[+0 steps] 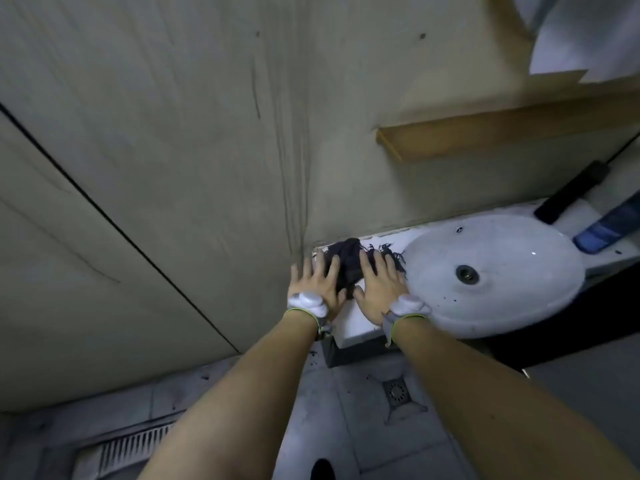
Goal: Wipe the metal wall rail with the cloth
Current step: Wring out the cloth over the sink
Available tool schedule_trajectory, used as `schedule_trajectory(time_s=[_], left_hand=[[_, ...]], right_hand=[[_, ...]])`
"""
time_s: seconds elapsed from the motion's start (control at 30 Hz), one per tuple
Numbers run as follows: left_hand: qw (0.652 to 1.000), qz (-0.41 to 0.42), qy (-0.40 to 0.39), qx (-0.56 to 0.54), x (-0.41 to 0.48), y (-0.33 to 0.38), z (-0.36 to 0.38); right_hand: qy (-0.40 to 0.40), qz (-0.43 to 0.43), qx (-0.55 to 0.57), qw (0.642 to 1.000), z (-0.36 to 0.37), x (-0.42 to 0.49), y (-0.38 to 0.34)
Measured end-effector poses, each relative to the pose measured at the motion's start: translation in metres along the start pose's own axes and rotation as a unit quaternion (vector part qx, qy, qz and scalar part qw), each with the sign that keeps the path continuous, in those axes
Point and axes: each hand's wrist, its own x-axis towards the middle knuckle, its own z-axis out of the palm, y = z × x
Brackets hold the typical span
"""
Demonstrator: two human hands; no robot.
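A dark frayed cloth [349,265] lies bunched on the white counter [353,323] at the left end of the basin, against the wall. My left hand [317,284] rests flat with fingers spread on the cloth's left side. My right hand [379,284] lies flat with fingers spread on its right side. Both hands press down on the cloth without gripping it. No metal wall rail shows in this view.
A white oval basin [491,271] with a drain sits right of the hands. A wooden shelf [485,136] juts from the beige wall [173,133] above. A dark bottle [571,192] and a blue bottle [606,230] lie at the far right. Floor drain [396,391] below.
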Motion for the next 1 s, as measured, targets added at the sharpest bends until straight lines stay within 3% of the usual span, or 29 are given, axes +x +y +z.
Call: schedule_trajectory(time_s=[0.17,0.33,0.5,0.67,0.77,0.83,0.93,1.0], left_hand=[[0.987,-0.044,-0.134,-0.075,0.040,0.009,0.005],[0.971,-0.090,-0.192,-0.114,0.067,0.010,0.006],[0.974,-0.076,-0.166,-0.132,0.073,0.008,-0.003],[0.976,-0.095,-0.075,-0.180,0.066,-0.017,-0.031],[0.941,-0.136,-0.044,-0.306,0.063,-0.033,-0.062],[0.904,-0.152,-0.032,-0.398,0.055,-0.046,-0.084],[0.840,-0.136,-0.010,-0.525,0.042,-0.053,-0.114],[0.818,-0.111,0.015,-0.564,0.023,-0.063,-0.135]], right_hand=[[-0.101,0.064,0.030,0.992,0.011,0.039,0.024],[-0.132,0.097,0.028,0.986,0.018,0.072,0.024],[-0.146,0.145,-0.037,0.978,0.011,0.085,0.016],[-0.119,0.148,0.028,0.982,-0.018,0.079,0.004],[-0.074,0.174,0.077,0.979,-0.045,0.068,-0.015],[-0.059,0.177,0.179,0.966,-0.063,0.060,-0.036],[-0.071,0.154,0.355,0.919,-0.094,0.053,-0.067],[-0.053,0.150,0.455,0.876,-0.113,0.040,-0.098]])
